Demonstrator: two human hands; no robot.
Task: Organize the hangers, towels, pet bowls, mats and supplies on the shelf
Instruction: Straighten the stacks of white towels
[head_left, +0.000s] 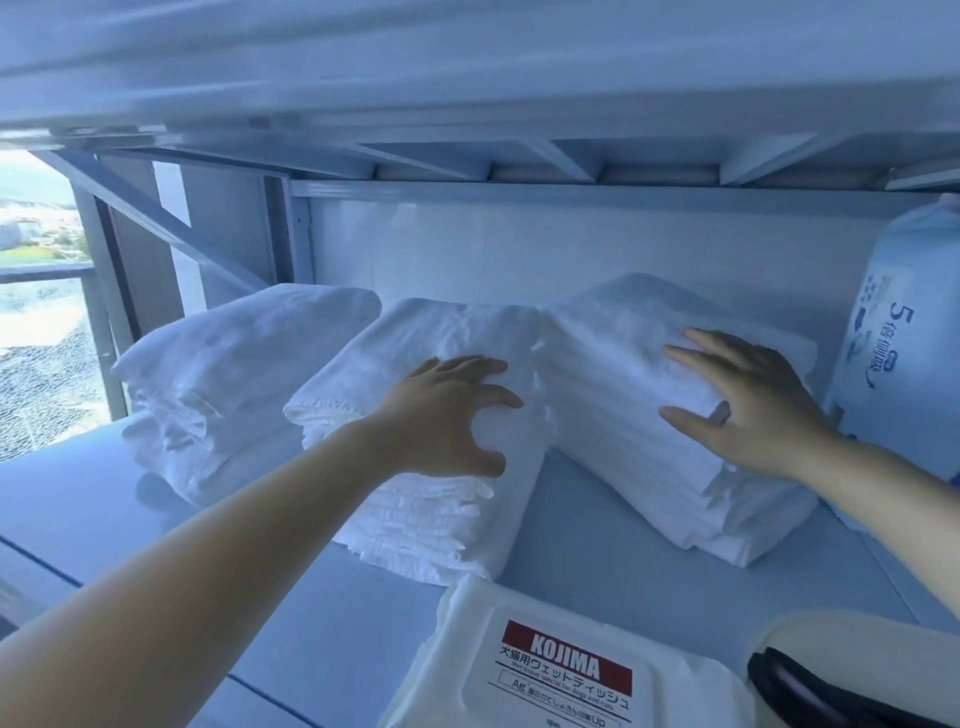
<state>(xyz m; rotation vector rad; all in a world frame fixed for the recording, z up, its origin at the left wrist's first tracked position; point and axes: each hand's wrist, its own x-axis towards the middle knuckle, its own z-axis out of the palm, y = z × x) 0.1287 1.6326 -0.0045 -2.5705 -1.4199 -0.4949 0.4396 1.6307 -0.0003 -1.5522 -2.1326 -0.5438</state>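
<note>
Both forearms are extended from the lower corners of the frame towards the middle of the picture. The left hand (447, 410) is laid on the near right corner of the middle stack of folded white towels (410, 343). Its fingers are spread and slightly arched over the top, and the thumb is set against the stack's front face. The right hand (748, 405) is laid on the right stack of folded white towels (613, 374). Its fingers are stretched out and apart across the top, with the thumb against the near face. Nothing is pinched or lifted by either hand.

A third, looser stack of white towels (234, 364) is seen at centre left. All three stacks stand side by side on the pale blue-grey metal shelf (597, 545).

A white wet-wipe pack with a red label (545, 654) is cut off by the bottom edge. A pale blue printed plastic package (904, 338) is cropped at the right edge. A cream and black object (831, 675) at lower right is too cut off to be identified.
</note>
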